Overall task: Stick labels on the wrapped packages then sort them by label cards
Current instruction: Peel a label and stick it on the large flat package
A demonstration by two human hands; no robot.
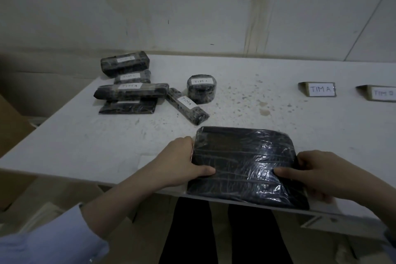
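A large flat black package (244, 163) in shiny plastic wrap lies at the table's front edge, with no label showing on its top. My left hand (184, 163) grips its left side, thumb on top. My right hand (315, 173) grips its right side, thumb pressed on the wrap. At the back left lie several smaller wrapped packages (128, 83) with white labels. A long one (187, 105) reads TIM A and a round one (201, 88) reads TIM C. Two folded label cards stand at the right: TIM A (319, 89) and a second card (381, 93), blurred.
The white table (85, 139) is stained and speckled and stands against a stained wall. Cardboard boxes (12, 126) sit on the floor to the left. My legs show below the front edge.
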